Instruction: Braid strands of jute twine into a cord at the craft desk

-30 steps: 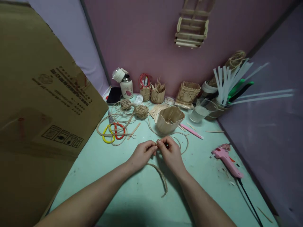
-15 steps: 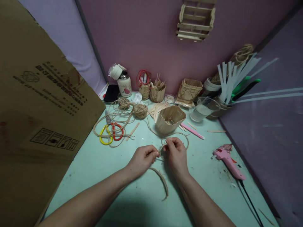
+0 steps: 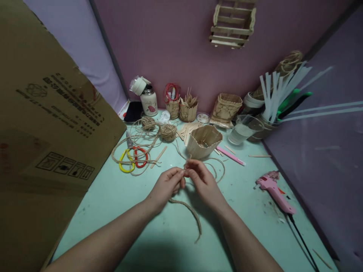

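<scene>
Jute twine is pinched between my two hands over the middle of the table. My left hand grips it with thumb and forefinger, and a thicker, braided-looking length trails from below that hand toward me. Touching fingertips with it, my right hand also pinches the twine; the exact crossing of strands is hidden by the fingers. Loose loops of twine lie to the right of my right hand. Just beyond the hands stands a wooden-stick basket, open at the top.
Scissors lie among tangled twine at left, near a twine ball. A pink glue gun with a cord rests at right. A pink pen-like tool, a clear cup and a cardboard box are also around.
My right hand has moved left and turned inward, meeting my left hand at the fingertips. The left hand has shifted slightly left and up, and the trailing twine has moved with it.
</scene>
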### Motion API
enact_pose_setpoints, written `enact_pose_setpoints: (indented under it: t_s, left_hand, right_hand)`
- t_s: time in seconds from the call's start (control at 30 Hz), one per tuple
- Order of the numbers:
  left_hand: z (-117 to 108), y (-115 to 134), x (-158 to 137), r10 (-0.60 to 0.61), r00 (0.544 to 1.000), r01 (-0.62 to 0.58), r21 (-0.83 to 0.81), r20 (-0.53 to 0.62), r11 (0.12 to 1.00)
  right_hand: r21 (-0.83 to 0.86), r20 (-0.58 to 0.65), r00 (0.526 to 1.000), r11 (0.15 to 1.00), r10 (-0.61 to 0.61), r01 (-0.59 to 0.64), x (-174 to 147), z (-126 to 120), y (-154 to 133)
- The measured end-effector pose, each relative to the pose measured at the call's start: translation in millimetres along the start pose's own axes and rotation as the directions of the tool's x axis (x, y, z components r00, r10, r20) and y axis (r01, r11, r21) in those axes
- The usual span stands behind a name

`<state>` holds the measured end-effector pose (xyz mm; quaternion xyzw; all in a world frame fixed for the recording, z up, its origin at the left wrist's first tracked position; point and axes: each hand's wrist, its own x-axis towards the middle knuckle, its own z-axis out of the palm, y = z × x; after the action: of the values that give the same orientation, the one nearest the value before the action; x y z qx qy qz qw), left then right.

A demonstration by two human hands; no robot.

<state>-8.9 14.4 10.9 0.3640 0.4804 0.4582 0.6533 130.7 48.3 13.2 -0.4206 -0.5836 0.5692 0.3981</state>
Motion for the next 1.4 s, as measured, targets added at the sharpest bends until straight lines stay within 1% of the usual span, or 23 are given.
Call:
enact_pose_setpoints:
  t_s: [0.07, 0.13, 0.23, 0.33, 0.4, 0.5, 0.63, 0.77, 0.87, 0.97, 1.0, 1.07, 1.13, 1.2, 1.3, 1.4]
  left_hand:
    - [-1.2, -0.2, 1.3, 0.017, 1.000, -0.018, -0.010, -0.005, 1.000]
    - [-2.0, 0.0, 2.3, 0.016, 1.000, -0.016, 0.003, -0.016, 1.000]
    - [-2.2, 1.2, 2.8, -0.013, 1.000, 0.013, -0.010, -0.012, 1.000]
    - [-1.9, 2.1, 2.3, -0.056, 0.996, 0.064, -0.110, 0.073, 0.992]
    - [-2.3, 1.6, 2.5, -0.090, 0.985, 0.118, -0.196, 0.145, 0.974]
    - [-4.0, -0.5, 3.7, -0.129, 0.972, 0.181, -0.281, 0.196, 0.943]
    - [-5.2, 0.1, 3.3, -0.131, 0.968, 0.192, -0.299, 0.213, 0.935]
    - [-4.2, 4.9, -0.3, -0.120, 0.975, 0.160, -0.215, 0.189, 0.963]
    - [-3.9, 6.1, -1.6, -0.103, 0.983, 0.120, -0.104, 0.153, 0.987]
    - [-4.7, 4.2, -0.1, -0.067, 0.990, 0.068, -0.003, 0.127, 0.998]
    - [-5.0, 3.2, 0.9, -0.044, 0.993, 0.040, 0.044, 0.105, 0.998]
    - [-5.4, 0.8, 3.5, 0.011, 1.000, -0.015, 0.155, 0.026, 0.988]
    - [-5.6, -1.7, 6.2, 0.065, 0.996, -0.049, 0.239, -0.060, 0.970]
    - [-5.5, -4.0, 8.4, 0.102, 0.989, -0.071, 0.263, -0.105, 0.962]
    - [-5.2, -6.2, 9.4, 0.139, 0.984, -0.103, 0.278, -0.111, 0.955]
    - [-5.1, -7.2, 8.2, 0.175, 0.981, -0.139, 0.318, -0.086, 0.938]
  right_hand:
    - [-0.040, 0.045, 0.998, 0.999, 0.039, -0.037, 0.0, -0.2, 2.6]
    - [-0.109, 0.047, 0.998, 0.993, 0.043, -0.038, 0.7, -2.6, 4.2]
    - [-0.215, -0.002, 0.999, 0.976, -0.034, 0.033, 2.4, -7.7, 2.7]
    - [-0.274, -0.025, 0.993, 0.956, -0.113, 0.102, 3.2, -10.2, -2.2]
    - [-0.286, -0.026, 0.992, 0.952, -0.127, 0.114, 3.1, -9.7, -4.5]
    - [-0.300, -0.055, 0.994, 0.951, -0.099, 0.078, 2.7, -8.4, -3.0]
    - [-0.343, -0.143, 0.987, 0.939, -0.070, 0.017, 4.8, -10.8, 5.1]
    - [-0.402, -0.203, 0.977, 0.915, -0.063, -0.025, 8.7, -16.7, 10.6]
    - [-0.467, -0.214, 0.973, 0.884, -0.082, -0.029, 9.7, -19.2, 12.1]
    - [-0.552, -0.201, 0.973, 0.833, -0.111, -0.019, 8.2, -19.3, 12.4]
    - [-0.585, -0.186, 0.974, 0.811, -0.132, -0.002, 7.3, -18.9, 12.0]
    - [-0.650, -0.150, 0.967, 0.757, -0.207, 0.061, 5.1, -17.4, 10.0]
    - [-0.700, -0.100, 0.945, 0.697, -0.312, 0.156, 2.4, -15.0, 6.4]
    - [-0.720, -0.039, 0.919, 0.648, -0.393, 0.246, -0.5, -12.2, 2.0]
    - [-0.706, 0.034, 0.893, 0.621, -0.450, 0.340, -4.2, -8.4, -3.1]
    - [-0.683, 0.059, 0.886, 0.628, -0.461, 0.373, -5.6, -6.3, -5.2]
